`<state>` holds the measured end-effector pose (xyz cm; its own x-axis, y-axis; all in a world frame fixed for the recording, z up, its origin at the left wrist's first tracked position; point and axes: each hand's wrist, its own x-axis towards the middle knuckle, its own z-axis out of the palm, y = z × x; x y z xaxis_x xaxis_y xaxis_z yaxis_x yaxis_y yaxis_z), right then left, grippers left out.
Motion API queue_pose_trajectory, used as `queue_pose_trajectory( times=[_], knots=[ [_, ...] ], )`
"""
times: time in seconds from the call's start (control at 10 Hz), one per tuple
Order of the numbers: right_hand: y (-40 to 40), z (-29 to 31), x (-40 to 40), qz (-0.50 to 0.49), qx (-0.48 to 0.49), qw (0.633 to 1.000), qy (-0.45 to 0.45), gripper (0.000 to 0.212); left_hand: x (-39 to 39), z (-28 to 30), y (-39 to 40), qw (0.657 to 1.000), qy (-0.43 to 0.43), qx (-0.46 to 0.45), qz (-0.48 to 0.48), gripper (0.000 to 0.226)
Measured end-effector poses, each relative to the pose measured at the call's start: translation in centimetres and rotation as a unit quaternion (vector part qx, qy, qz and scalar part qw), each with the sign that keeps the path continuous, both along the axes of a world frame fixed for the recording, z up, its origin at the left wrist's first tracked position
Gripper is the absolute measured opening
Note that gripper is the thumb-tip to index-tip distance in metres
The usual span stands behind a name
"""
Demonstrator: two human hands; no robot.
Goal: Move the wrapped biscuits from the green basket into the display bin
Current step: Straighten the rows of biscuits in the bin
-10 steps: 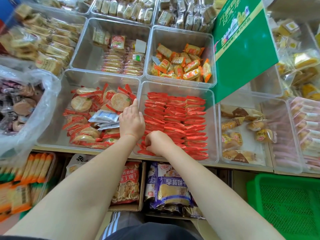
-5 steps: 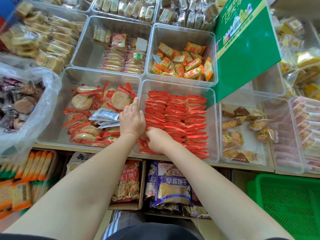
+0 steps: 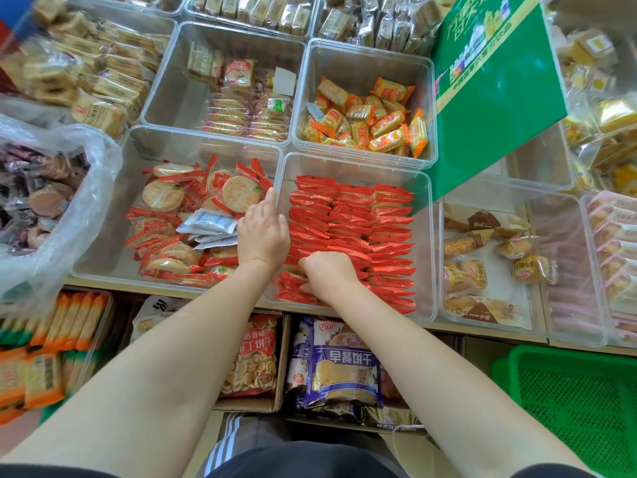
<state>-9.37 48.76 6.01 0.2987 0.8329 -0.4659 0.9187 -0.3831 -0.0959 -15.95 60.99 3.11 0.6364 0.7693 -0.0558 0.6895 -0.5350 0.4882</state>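
Biscuits in red wrappers are lying in tidy overlapping rows, filling the clear display bin at the centre of the shelf. The right hand is resting on the near-left corner of those rows with its fingers curled under and knuckles up; the fingertips are hidden among the packets, so whether they are pinching one cannot be told. The left hand is lying at ten o'clock from the right hand, just beside it, palm down with fingers fairly straight, resting along the bin's left wall where it is meeting the neighbouring bin. A thin red thread is circling the left wrist.

At nine o'clock from the display bin, a second clear bin is holding loose round crackers in red-edged wrappers and a few white sachets. At twelve o'clock, another bin is holding orange-wrapped snacks. At one o'clock, a green sign is leaning over the bins. At three o'clock, a bin is holding small wrapped cakes. At nine o'clock, far left, a clear plastic bag is sagging open.

At five o'clock, below the shelf edge, the green basket is sitting well apart from both hands; the mesh part in view is showing no packets.
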Motion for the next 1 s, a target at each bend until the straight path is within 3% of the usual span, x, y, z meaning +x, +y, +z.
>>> queue_pose_trajectory(
  times=[0.3,0.5,0.7,0.8,1.0],
  knots=[
    [0.9,0.6,-0.9,0.034,-0.062,0.997,-0.029,0.031,0.0,0.3,-0.1,1.000,0.003,-0.008,0.008,0.055],
    [0.0,0.4,-0.5,0.009,-0.003,1.000,-0.005,0.023,0.0,0.4,-0.1,1.000,0.002,-0.014,0.012,0.055],
    [0.2,1.0,-0.5,0.043,0.002,0.999,-0.015,0.031,0.0,0.4,-0.1,1.000,0.005,-0.014,0.013,0.055],
    [0.1,0.5,-1.1,0.096,0.074,0.993,-0.010,0.035,0.1,0.4,0.0,1.000,0.005,-0.012,0.015,0.055],
    [0.7,-0.1,-1.3,0.013,0.019,0.999,0.039,0.040,0.0,0.6,-0.2,1.000,0.003,0.000,0.014,0.055]
  ],
)
